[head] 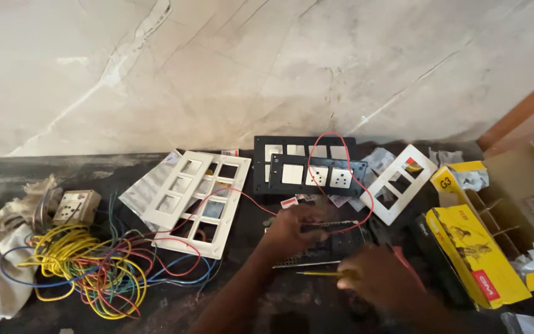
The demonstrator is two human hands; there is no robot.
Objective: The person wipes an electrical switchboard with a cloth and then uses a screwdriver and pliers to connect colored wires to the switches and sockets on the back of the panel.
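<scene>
two bare hands meet at lower centre of the frame. left hand [288,230] presses curled fingers on a black rectangular plastic switch frame [329,244]. right hand [378,275], just below it, pinches a thin yellow-handled screwdriver [319,273]. a red wire [341,185] loops above.

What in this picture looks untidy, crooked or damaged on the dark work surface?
The coloured wires lie in a loose tangle at the left, not coiled. The white switch frames are stacked askew, overlapping each other. A red wire loops freely over the black switch plate. Nothing looks broken or spilled.
</scene>
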